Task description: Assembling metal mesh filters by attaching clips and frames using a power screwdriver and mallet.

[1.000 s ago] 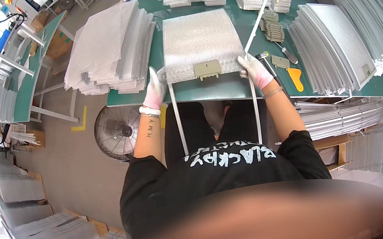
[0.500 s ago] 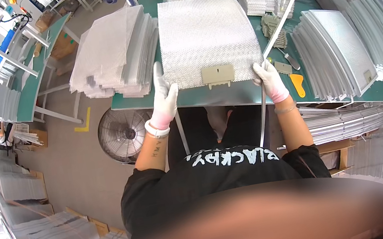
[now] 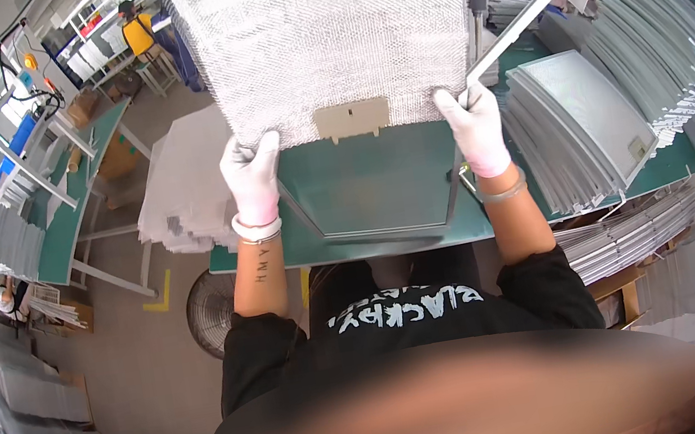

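A silvery mesh filter panel is held up and tilted over the workbench, its far end running out of the top of the view. My left hand, in a white glove, pinches the panel's near left corner. At the near right corner my right hand, also gloved, grips the panel together with a thin metal frame. A beige plate with small tabs sits on the panel's near edge. Below it the frame's crossbar shows near the bench's front edge. One pale metal strip of the frame slants up from my right hand.
The green workbench carries a stack of mesh sheets at left and framed panels at right. A floor fan stands below left. Two other people sit farther off. Metal strips lie under the bench.
Both my hands have lifted the mesh panel up and away from me. The frame's crossbar, earlier out of sight below, now shows over the bench. My view has shifted too.
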{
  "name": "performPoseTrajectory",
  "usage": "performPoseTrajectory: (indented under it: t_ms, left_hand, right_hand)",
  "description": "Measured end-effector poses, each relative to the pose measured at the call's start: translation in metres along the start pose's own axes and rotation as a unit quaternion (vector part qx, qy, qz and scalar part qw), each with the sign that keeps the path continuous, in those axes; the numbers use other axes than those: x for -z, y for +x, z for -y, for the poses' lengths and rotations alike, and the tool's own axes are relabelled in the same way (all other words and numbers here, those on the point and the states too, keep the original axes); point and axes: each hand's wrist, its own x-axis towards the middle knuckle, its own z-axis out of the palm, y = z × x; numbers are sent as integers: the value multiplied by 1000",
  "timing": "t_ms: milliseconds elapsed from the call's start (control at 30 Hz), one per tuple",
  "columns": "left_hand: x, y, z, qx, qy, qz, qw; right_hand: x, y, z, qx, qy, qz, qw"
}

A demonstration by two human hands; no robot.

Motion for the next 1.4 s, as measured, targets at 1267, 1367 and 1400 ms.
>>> performPoseTrajectory:
  t_ms: [1267, 1367, 1400]
  left_hand:
    - [11, -2, 54, 61, -105, 92, 988]
    - [12, -8, 61, 49, -102, 80, 990]
    - [10, -14, 60, 26, -84, 84, 993]
  right_hand:
    - [24, -12, -54, -20, 10, -4, 1000]
    - [23, -25, -65, 7, 1, -16, 1000]
    - [22, -28, -68, 20, 15, -21, 999]
